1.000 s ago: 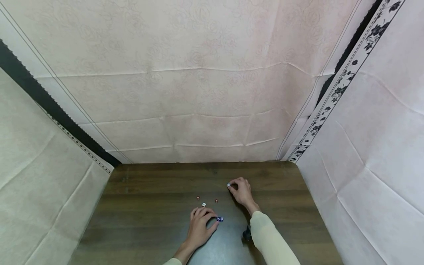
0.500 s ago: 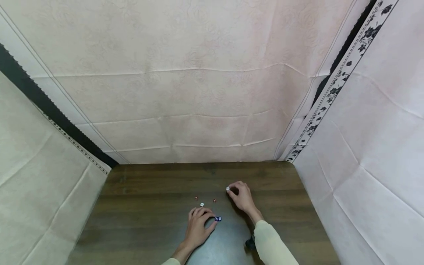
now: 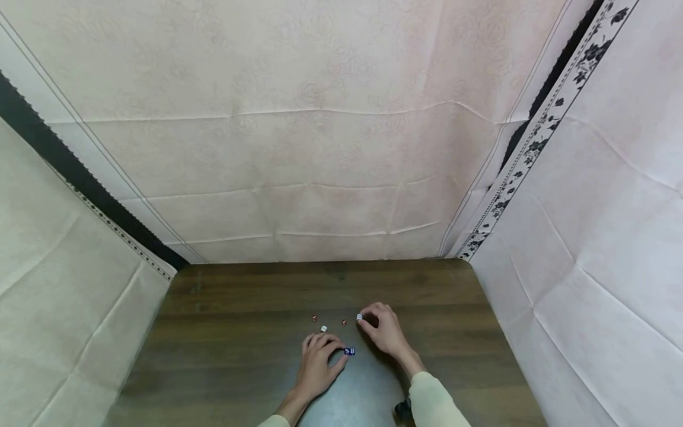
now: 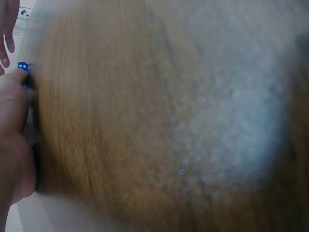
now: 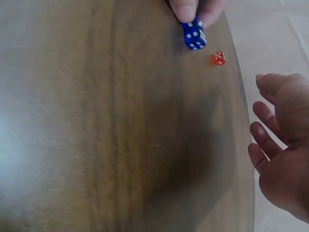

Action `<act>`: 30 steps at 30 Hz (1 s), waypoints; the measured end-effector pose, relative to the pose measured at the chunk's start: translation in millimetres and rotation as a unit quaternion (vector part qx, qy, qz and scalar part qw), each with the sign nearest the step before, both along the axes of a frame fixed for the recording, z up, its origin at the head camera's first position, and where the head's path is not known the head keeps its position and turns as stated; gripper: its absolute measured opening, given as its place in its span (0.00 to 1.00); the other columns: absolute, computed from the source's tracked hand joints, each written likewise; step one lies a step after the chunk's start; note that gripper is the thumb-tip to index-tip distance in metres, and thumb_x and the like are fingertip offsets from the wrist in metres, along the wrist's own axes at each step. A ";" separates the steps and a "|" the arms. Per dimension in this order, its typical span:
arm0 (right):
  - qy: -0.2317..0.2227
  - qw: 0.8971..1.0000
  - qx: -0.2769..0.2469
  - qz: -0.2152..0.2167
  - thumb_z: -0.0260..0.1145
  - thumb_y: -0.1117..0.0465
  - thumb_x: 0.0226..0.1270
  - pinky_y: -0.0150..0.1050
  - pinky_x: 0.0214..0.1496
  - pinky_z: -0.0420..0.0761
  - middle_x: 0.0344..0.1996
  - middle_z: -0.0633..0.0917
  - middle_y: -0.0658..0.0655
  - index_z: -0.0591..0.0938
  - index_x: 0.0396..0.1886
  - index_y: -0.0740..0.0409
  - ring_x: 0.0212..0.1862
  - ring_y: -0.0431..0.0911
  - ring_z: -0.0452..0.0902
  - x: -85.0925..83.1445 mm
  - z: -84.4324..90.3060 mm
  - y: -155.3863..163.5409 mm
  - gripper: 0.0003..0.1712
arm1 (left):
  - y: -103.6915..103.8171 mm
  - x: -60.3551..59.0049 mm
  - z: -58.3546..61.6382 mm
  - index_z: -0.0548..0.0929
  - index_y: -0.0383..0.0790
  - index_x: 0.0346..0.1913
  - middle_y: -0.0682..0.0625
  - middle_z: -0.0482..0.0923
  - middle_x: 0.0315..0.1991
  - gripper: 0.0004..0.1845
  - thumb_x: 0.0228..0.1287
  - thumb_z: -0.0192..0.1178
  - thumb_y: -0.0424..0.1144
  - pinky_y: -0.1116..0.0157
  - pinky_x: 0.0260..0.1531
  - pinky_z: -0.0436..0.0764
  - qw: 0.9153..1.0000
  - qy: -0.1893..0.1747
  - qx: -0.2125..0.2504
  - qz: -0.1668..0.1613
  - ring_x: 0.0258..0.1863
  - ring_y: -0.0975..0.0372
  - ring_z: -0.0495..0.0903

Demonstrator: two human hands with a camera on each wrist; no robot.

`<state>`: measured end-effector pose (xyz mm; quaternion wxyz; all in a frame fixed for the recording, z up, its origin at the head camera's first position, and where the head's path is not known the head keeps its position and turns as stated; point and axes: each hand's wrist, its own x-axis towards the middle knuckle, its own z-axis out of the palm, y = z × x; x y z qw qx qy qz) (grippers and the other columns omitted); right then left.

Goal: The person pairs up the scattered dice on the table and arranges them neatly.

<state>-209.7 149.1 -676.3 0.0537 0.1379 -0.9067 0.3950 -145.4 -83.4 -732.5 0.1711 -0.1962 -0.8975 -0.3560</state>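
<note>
While the left hand (image 3: 318,363) pinches the small, hard blue die (image 3: 349,351) by opposite faces, the right hand (image 3: 385,331) pinches a light white die (image 3: 360,318).

dark wooden table (image 3: 240,356), creased pink floral cloth walls (image 3: 320,118), black floral-patterned border strip (image 3: 539,142)

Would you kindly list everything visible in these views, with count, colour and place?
blue die: one, blue with white pips, on the table at the left hand's fingertips.
white dice: two; white die held at the right hand's fingertips, loose white die near the table's middle.
red dice: two, red; one left, one right.
table: one, dark wood.
cloth backdrop: pale pink.
left hand: touches the blue die.
right hand: pinches the white die.
</note>
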 end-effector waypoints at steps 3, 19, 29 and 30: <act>0.008 1.000 0.009 0.012 0.79 0.58 0.78 0.53 0.61 0.84 0.51 0.90 0.49 0.93 0.49 0.46 0.56 0.48 0.84 5.9 -2.5 -1.2 0.05 | -0.3 -0.3 -0.2 0.95 0.53 0.46 0.58 0.89 0.49 0.10 0.65 0.84 0.46 0.37 0.69 0.69 1.000 -0.001 -0.001 0.000 0.58 0.54 0.85; -0.023 0.997 0.047 0.058 0.77 0.57 0.79 0.53 0.63 0.81 0.50 0.90 0.46 0.93 0.50 0.45 0.55 0.45 0.82 26.4 -12.6 -8.8 0.05 | -0.9 -0.2 -1.4 0.95 0.54 0.46 0.58 0.89 0.50 0.10 0.66 0.83 0.48 0.39 0.70 0.68 1.000 -0.001 -0.010 0.001 0.58 0.54 0.84; -0.004 0.997 0.061 0.056 0.78 0.58 0.78 0.55 0.64 0.79 0.49 0.90 0.47 0.93 0.49 0.48 0.53 0.45 0.81 23.5 -21.8 -11.3 0.05 | -0.4 0.2 -1.2 0.95 0.54 0.46 0.58 0.90 0.50 0.10 0.66 0.83 0.48 0.39 0.69 0.70 1.000 0.002 -0.015 0.006 0.57 0.54 0.85; -0.002 0.997 0.061 0.054 0.78 0.58 0.78 0.55 0.63 0.79 0.48 0.90 0.47 0.94 0.49 0.48 0.53 0.45 0.81 23.5 -22.3 -11.6 0.05 | -0.4 0.3 -1.2 0.95 0.54 0.46 0.58 0.90 0.50 0.10 0.66 0.83 0.48 0.39 0.69 0.70 1.000 0.003 -0.015 0.005 0.57 0.54 0.85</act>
